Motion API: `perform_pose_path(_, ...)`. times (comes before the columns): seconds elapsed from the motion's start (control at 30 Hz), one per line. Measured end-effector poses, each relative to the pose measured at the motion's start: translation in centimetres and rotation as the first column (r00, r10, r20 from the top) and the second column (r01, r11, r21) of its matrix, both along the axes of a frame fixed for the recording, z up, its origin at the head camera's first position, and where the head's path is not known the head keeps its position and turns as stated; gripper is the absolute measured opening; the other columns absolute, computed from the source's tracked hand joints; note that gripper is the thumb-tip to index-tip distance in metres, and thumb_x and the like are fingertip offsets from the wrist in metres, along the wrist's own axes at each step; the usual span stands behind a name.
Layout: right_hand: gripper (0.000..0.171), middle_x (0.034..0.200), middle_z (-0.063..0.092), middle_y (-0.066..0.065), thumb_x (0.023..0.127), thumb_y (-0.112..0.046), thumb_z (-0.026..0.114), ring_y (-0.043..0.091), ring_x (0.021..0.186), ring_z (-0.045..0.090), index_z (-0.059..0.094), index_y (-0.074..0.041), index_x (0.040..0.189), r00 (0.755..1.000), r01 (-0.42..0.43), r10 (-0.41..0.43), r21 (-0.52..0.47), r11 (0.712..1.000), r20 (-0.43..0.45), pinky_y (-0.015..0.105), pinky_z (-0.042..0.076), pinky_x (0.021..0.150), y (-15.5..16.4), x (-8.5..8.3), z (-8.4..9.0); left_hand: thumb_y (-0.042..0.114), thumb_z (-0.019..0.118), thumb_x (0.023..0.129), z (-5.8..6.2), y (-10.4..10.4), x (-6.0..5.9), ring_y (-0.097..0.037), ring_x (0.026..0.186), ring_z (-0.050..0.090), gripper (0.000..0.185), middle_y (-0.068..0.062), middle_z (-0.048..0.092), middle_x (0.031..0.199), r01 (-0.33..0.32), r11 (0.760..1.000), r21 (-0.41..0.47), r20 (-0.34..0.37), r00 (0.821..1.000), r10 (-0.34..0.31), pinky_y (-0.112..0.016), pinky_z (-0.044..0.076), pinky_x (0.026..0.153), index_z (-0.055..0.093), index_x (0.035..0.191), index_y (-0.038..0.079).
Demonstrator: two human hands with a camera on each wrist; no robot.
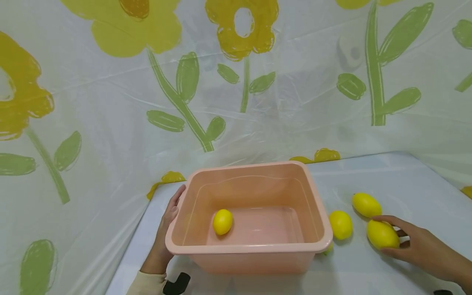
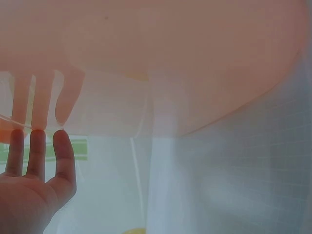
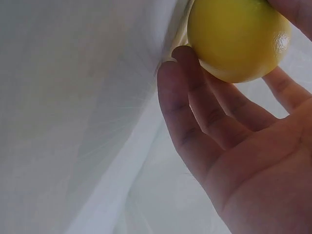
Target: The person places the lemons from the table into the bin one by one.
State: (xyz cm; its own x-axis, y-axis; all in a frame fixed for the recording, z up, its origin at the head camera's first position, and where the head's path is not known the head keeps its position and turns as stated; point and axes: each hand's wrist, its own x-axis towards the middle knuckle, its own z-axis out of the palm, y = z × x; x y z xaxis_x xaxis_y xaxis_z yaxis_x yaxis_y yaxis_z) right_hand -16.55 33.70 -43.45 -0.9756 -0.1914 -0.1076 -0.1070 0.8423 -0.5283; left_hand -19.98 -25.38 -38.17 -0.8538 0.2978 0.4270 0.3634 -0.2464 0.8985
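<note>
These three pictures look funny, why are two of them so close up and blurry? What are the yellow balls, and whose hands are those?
There is no machine here, only a person with three small cameras. The big picture comes from a camera on the person's head, looking down at a table under a white cover. The other two come from cameras on the wrists, so they sit very near the hands.

On the table stands a pink tub with one lemon inside. Beside the tub lie two more lemons.

The left hand rests with straight fingers against the tub's side; its wrist camera shows those fingers touching the pink wall. The right hand has its fingers curled round another lemon, and its wrist camera shows that lemon very large.
</note>
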Motion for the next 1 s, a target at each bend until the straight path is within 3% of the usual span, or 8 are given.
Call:
perform_pose_path(0.13,0.086,0.139,0.050,0.034,0.077,-0.040,0.083,0.030,0.099,0.064,0.042,-0.006,0.146,1.000,-0.005,0.005,0.001,1.000,-0.019,0.034,0.059,0.072,0.1,0.1,-0.1,0.028,0.026,0.105,-0.2,0.0,0.2,0.004,0.136,0.042,0.052,0.021,0.038,0.152,-0.005,0.999,-0.033,-0.007,1.000,0.005,-0.013,0.038,0.108,0.026,0.157,0.027)
perform_pose_path(0.4,0.086,0.140,0.048,0.036,0.078,-0.038,0.083,0.032,0.100,0.064,0.041,-0.004,0.145,0.999,0.009,-0.010,-0.017,1.000,-0.053,0.035,0.059,0.072,0.0,0.1,-0.1,0.026,0.029,0.105,-0.4,-0.3,-1.1,0.007,0.134,0.043,0.044,0.023,0.043,0.148,0.082,0.996,0.022,-0.097,0.992,-0.079,-0.009,0.036,0.107,0.040,0.147,0.034)
perform_pose_path(0.7,0.085,0.140,0.050,0.034,0.079,-0.040,0.082,0.030,0.095,0.066,0.042,-0.007,0.146,0.992,0.017,-0.018,-0.011,1.000,-0.125,0.032,0.059,0.070,-0.1,0.5,-0.1,0.026,0.031,0.105,-0.4,-0.4,-1.1,0.007,0.133,0.043,0.042,0.024,0.045,0.147,0.077,0.997,0.025,-0.100,0.992,-0.074,-0.009,0.036,0.107,0.043,0.144,0.036)
perform_pose_path(0.83,0.081,0.139,0.051,0.033,0.080,-0.040,0.081,0.006,0.092,0.063,0.044,-0.009,0.145,0.985,0.006,-0.009,-0.015,1.000,-0.172,0.023,0.056,0.068,-0.2,0.6,-0.1,0.028,0.031,0.105,-0.4,-0.3,-0.9,0.007,0.132,0.044,0.041,0.024,0.045,0.146,0.055,0.998,0.022,-0.075,0.996,-0.053,-0.010,0.037,0.106,0.042,0.144,0.036)
perform_pose_path(0.93,0.078,0.139,0.052,0.031,0.080,-0.037,0.082,-0.013,0.088,0.052,0.046,-0.010,0.144,0.975,-0.007,-0.001,-0.036,0.999,-0.221,0.020,0.055,0.067,-0.4,0.8,-0.1,0.028,0.031,0.105,-0.4,-0.3,-0.9,0.007,0.132,0.044,0.042,0.023,0.045,0.146,0.050,0.998,0.027,-0.067,0.997,-0.048,-0.010,0.037,0.106,0.041,0.145,0.035)
perform_pose_path(1.0,0.076,0.138,0.053,0.030,0.080,-0.035,0.082,-0.018,0.088,0.047,0.047,-0.011,0.143,0.969,-0.013,0.001,-0.048,0.999,-0.247,0.020,0.054,0.066,-0.6,0.9,0.0,0.027,0.031,0.105,-0.3,-0.3,-0.8,0.007,0.132,0.044,0.041,0.023,0.045,0.146,0.047,0.999,0.026,-0.064,0.997,-0.045,-0.010,0.037,0.107,0.041,0.145,0.035)
